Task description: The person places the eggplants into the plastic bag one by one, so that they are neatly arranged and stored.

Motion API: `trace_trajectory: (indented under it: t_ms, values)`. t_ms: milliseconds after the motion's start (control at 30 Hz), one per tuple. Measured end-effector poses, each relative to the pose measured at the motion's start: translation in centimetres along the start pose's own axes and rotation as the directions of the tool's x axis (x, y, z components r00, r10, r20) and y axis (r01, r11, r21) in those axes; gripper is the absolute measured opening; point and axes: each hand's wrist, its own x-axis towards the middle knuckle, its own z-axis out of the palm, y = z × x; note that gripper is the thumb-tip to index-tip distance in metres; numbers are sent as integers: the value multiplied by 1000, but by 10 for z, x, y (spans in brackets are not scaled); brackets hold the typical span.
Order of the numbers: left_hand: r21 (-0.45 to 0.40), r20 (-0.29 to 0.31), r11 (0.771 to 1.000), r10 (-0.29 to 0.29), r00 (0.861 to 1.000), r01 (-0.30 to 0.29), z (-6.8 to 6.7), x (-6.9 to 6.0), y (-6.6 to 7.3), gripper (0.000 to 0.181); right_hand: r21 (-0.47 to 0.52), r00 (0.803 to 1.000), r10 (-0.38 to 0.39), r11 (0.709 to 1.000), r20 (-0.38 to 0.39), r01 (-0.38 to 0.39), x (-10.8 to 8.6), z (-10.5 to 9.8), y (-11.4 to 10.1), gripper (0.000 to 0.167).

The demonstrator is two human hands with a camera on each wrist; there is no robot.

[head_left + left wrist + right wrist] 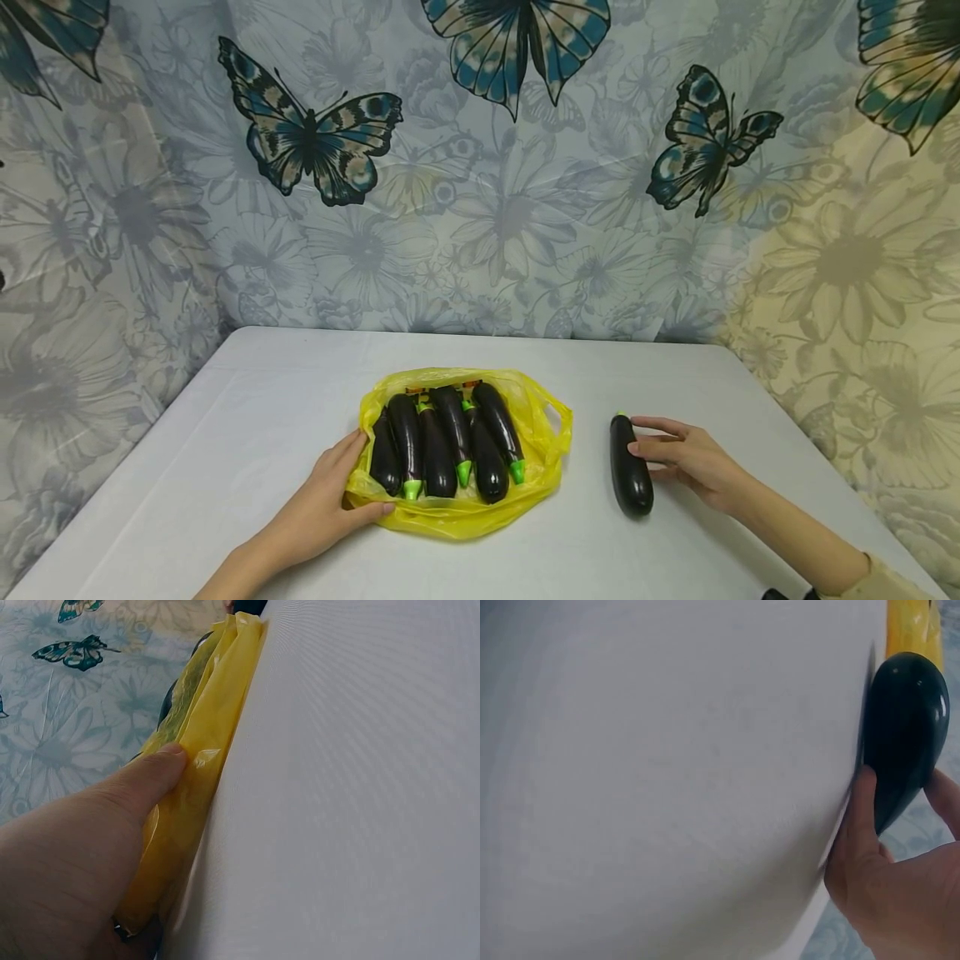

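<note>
A yellow plastic bag (465,523) lies with its mouth spread wide in the middle of the table, several dark, glossy eggplants (438,454) with green caps side by side inside. My left hand (327,500) grips the bag's left edge, the thumb pressing its near side in the left wrist view. To the right of the bag, one more eggplant (632,475) rests on the table, its cap end pointing away. My right hand (697,462) holds this eggplant from the right, thumb and fingers about its far part. The right wrist view shows it between the digits.
White cloth covers the table (225,467), whose far edge meets a curtain (510,250) printed with flowers and butterflies. A loop handle (553,419) of the bag stands out on its right side. A small dark object (776,594) shows by the right sleeve.
</note>
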Motion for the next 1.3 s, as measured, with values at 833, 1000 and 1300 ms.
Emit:
trace_trajectory:
  t_ms: [833,1000,1300]
  values:
    - [-4,-4,1000,2,1000,-2,3,-1,-2,115,60,997,-3,998,71,-1,-3,-4,1,60]
    - [2,-10,1000,5,1000,-5,3,-1,-3,115,77,997,13,997,78,-19,-3,-4,-2,62]
    - [6,-10,1000,15,1000,-15,1,0,-2,114,178,995,-12,984,98,-6,-1,5,-19,56]
